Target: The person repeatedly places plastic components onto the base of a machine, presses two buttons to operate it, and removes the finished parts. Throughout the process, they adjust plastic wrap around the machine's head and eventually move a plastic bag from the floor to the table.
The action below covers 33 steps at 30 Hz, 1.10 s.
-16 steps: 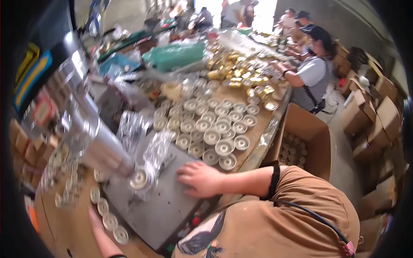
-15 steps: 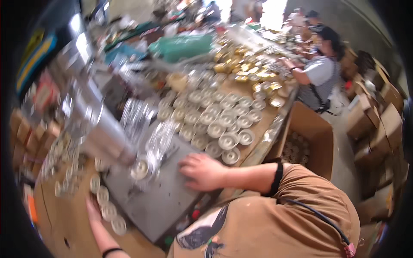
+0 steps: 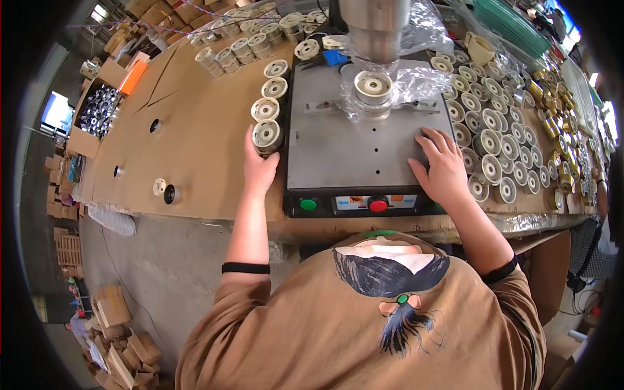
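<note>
My left hand [image 3: 259, 162] grips a cream round spool [image 3: 267, 134], the nearest of a short row beside the grey press plate [image 3: 351, 153]. My right hand [image 3: 443, 166] lies flat with spread fingers on the plate's right front corner, holding nothing. Another cream spool [image 3: 373, 88] sits on the plate under the metal press column [image 3: 370, 29], amid clear plastic wrap. A green button [image 3: 308, 205] and a red button [image 3: 377, 204] are on the machine's front panel.
Many cream spools [image 3: 500, 140] cover the bench right of the machine, with gold-coloured ones [image 3: 559, 130] beyond. More spools line the far cardboard-covered bench [image 3: 188, 136]. A box of dark parts [image 3: 97, 110] stands at left. Cardboard pieces lie on the floor [image 3: 123, 338].
The view has swung sharply to look straight down at the press. My right hand still rests on the plate; my left hand has moved up to grasp a spool beside the plate.
</note>
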Available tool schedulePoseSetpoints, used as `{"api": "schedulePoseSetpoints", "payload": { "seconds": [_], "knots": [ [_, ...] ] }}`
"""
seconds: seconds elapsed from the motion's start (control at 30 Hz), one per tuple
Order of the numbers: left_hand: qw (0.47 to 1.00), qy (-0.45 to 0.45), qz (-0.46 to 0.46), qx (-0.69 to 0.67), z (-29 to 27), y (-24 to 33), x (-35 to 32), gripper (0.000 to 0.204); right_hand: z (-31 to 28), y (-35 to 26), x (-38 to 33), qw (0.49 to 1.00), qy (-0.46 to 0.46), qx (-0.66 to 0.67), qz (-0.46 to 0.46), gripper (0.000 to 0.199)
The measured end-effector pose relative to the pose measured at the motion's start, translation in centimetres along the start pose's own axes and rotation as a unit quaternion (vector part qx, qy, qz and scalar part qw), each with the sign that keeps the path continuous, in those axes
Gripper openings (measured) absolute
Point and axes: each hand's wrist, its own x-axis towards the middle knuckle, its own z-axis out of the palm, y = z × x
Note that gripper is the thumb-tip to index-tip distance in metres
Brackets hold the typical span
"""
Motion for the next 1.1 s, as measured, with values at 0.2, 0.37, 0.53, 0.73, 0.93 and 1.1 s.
{"api": "schedulePoseSetpoints", "payload": {
  "seconds": [0.2,0.37,0.53,0.73,0.93,1.1],
  "knots": [
    [0.996,0.074,0.010,0.051,1.1,-0.4,-0.2,0.075,0.3,1.3,1.1,0.992,-0.021,0.125,0.018,0.039],
    [0.998,0.062,0.013,-0.010,1.0,-1.4,-0.4,0.073,0.3,-1.7,8.8,0.975,0.115,0.189,-0.010,0.055],
    [0.986,0.070,0.061,0.137,0.8,-1.8,0.3,0.072,1.1,-2.7,12.8,0.968,0.025,0.246,0.027,0.066],
    [0.989,0.083,0.122,0.022,3.1,6.5,-0.2,0.072,-1.4,4.3,4.5,0.956,0.199,0.204,0.062,0.057],
    [0.955,-0.128,0.239,0.116,14.2,14.5,3.4,0.060,-4.2,18.1,-9.1,0.845,0.351,-0.050,0.400,0.044],
    [0.936,-0.154,0.179,0.260,16.4,15.7,4.8,0.066,-4.3,19.2,-11.3,0.872,0.256,-0.132,0.396,0.066]
  ]
}}
